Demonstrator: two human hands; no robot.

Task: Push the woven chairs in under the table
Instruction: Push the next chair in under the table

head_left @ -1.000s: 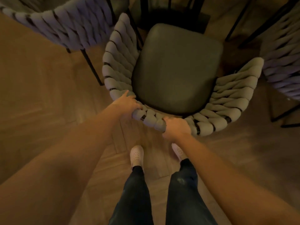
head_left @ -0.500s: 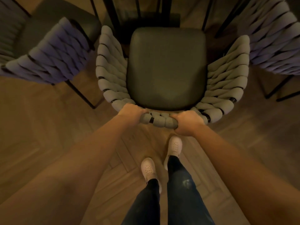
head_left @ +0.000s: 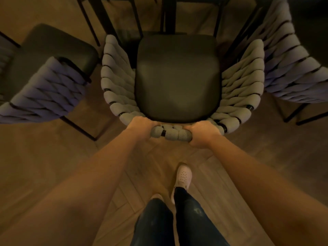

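Observation:
A woven chair (head_left: pixel 118 82) with thick grey rope sides and a dark padded seat (head_left: pixel 177 77) stands straight in front of me. My left hand (head_left: pixel 142 126) grips the top of its woven backrest on the left. My right hand (head_left: pixel 202 132) grips the same backrest rim on the right, fingers curled over it. The seat's front edge lies under the dark black legs of the table (head_left: pixel 168 16) at the top of the view.
A second woven chair (head_left: pixel 48 89) stands close on the left, a third (head_left: pixel 291 68) close on the right, both with thin black legs. The floor is wood parquet (head_left: pixel 53 166). My legs and white shoes (head_left: pixel 182 176) are behind the chair.
The chair has turned from angled to square with the table and moved forward between its neighbours. Both hands have kept their hold on the backrest, and I have stepped forward.

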